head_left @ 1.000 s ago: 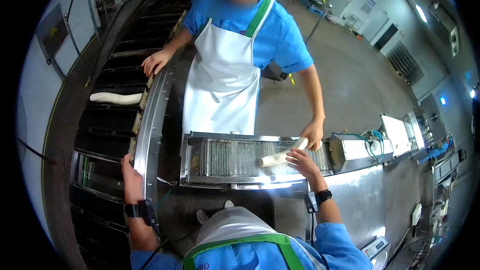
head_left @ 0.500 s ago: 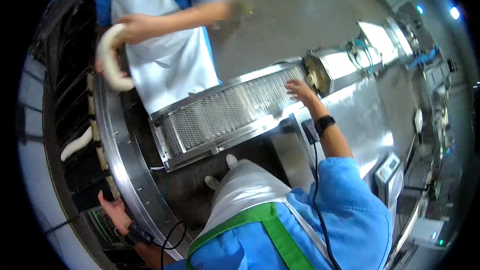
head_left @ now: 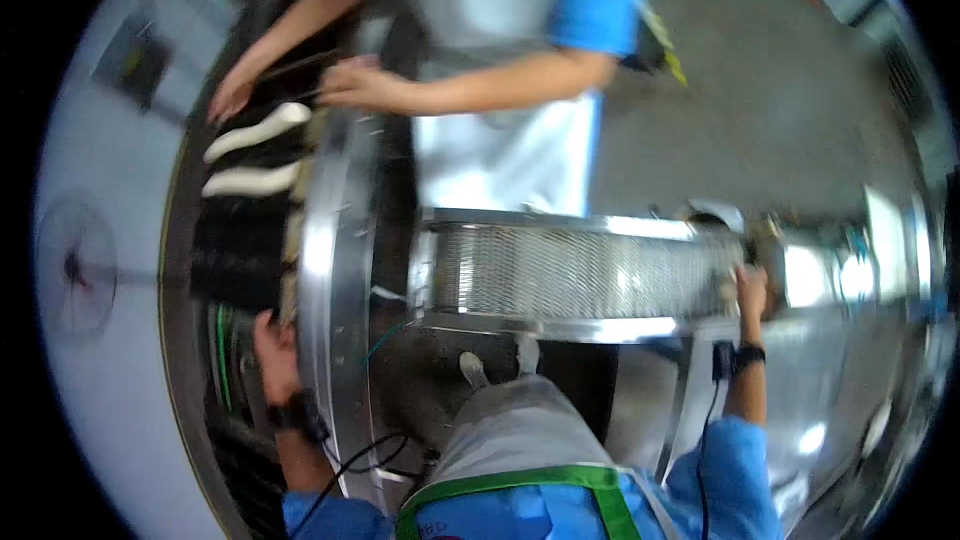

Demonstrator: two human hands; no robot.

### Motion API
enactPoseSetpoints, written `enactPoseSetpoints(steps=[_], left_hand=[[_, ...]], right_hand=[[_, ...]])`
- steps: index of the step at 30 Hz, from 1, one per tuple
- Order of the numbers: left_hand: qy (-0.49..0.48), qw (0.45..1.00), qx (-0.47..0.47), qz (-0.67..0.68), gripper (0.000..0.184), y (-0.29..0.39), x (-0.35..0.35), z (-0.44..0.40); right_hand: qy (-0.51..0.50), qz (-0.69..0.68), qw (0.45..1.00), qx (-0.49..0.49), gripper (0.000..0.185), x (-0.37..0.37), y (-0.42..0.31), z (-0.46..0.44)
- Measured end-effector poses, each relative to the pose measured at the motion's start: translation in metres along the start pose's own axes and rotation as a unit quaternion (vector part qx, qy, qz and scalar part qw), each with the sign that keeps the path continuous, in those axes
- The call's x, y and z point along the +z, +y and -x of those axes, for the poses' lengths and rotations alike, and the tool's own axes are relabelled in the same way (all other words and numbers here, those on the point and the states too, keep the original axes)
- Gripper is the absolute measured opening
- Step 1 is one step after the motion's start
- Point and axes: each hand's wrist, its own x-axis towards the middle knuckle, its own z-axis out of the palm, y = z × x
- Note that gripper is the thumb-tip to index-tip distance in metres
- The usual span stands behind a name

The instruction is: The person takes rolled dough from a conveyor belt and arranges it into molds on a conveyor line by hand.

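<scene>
My left hand (head_left: 278, 355) is at the inner edge of the dark slatted conveyor (head_left: 235, 250), thumb and fingers apart, holding nothing. My right hand (head_left: 752, 292) is at the far right end of the metal mesh conveyor (head_left: 580, 270), its fingers bunched beside a small pale lump (head_left: 728, 292). Blur hides what lies in those fingers. Two white dough-like ropes, an upper rope (head_left: 258, 132) and a lower rope (head_left: 252, 180), lie across the dark slats ahead of my left hand.
A co-worker in a white apron (head_left: 500, 160) stands across the mesh conveyor, both hands by the slats near the ropes. A curved steel rail (head_left: 335, 210) borders the slats. Metal machinery (head_left: 810, 275) stands at the right. A black cable (head_left: 708, 450) hangs from my right wrist.
My view has turned. The co-worker's white rope has left their hands, and two ropes now lie on the slats. My right hand has moved to the mesh conveyor's end and its fingers have drawn together.
</scene>
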Motion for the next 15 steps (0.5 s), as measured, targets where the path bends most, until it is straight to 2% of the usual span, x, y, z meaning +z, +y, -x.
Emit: enactPoseSetpoints(steps=[1,2,3,4,5,6,7,8,10,11,13,14,15], left_hand=[[0.021,0.979,-0.074,0.189,0.019,-0.006,0.002,-0.01],[0.036,0.963,-0.102,0.246,0.014,0.017,0.012,-0.008],[0.048,0.943,-0.149,0.295,0.013,-0.008,-0.001,-0.03],[0.051,0.917,-0.19,0.347,0.013,-0.042,-0.006,-0.049],[0.054,0.899,-0.207,0.383,0.013,-0.057,-0.005,-0.056],[0.051,0.879,-0.223,0.418,0.013,-0.065,-0.007,-0.064],[0.066,0.898,-0.212,0.381,0.017,-0.029,0.001,-0.05],[0.138,0.893,-0.238,0.357,0.019,-0.028,0.01,-0.056],[0.09,0.895,-0.215,0.379,0.014,-0.049,0.002,-0.062],[0.096,0.89,-0.22,0.387,0.014,-0.061,-0.001,-0.07],[0.107,0.88,-0.237,0.398,0.008,-0.075,-0.002,-0.072],[0.107,0.875,-0.246,0.403,0.008,-0.072,-0.001,-0.067],[0.129,0.872,-0.235,0.41,0.014,-0.063,-0.001,-0.064]], right_hand=[[-0.121,-0.165,0.955,0.215,0.069,0.006,-0.006,-0.011],[-0.109,-0.122,0.962,0.219,0.078,0.009,-0.006,-0.01],[-0.097,-0.078,0.967,0.224,0.088,0.024,0.0,-0.012],[-0.062,-0.092,0.961,0.253,0.09,0.043,0.009,-0.013],[-0.095,-0.158,0.936,0.301,0.089,0.048,0.012,-0.017],[-0.082,-0.195,0.929,0.303,0.075,0.053,0.011,-0.015],[-0.057,-0.255,0.925,0.274,0.062,0.057,0.012,-0.011],[-0.031,-0.336,0.911,0.237,0.048,0.064,0.013,-0.006],[0.009,-0.529,0.838,0.133,0.022,0.073,0.014,0.001],[0.006,-0.579,0.812,0.076,0.01,0.066,0.014,0.008],[-0.109,-0.497,0.86,-0.022,0.007,0.003,0.02,0.036],[-0.158,-0.634,0.756,0.037,0.012,-0.048,-0.004,0.052],[-0.188,-0.746,0.629,0.11,0.018,-0.1,-0.028,0.069]])
